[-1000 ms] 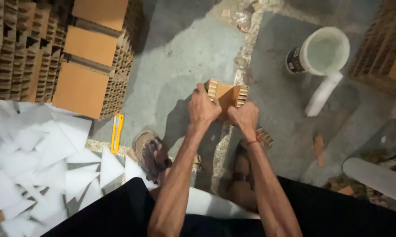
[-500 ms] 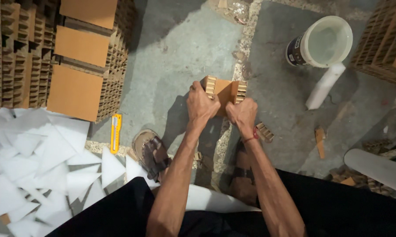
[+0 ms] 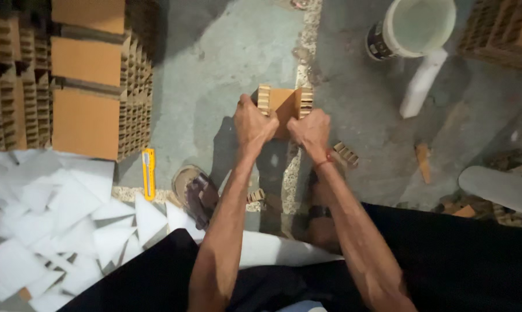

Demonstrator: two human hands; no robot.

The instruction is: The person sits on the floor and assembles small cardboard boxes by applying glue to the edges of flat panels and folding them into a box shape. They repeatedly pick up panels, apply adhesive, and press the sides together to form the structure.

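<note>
Hands: left hand (image 3: 254,122) and right hand (image 3: 311,129) closed on cardboard piece (image 3: 284,104), apparently for bending.
Floor: yellow cutter (image 3: 149,172) laid aside.

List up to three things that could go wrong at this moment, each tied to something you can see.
1. Both hands, left hand and right hand, grip one small cardboard piece close together; a slip could scrape knuckles on its ridged edges.
2. The yellow utility knife lies on the floor near the sandalled foot.
3. Loose white sheets and cardboard scraps could cause slipping.
</note>
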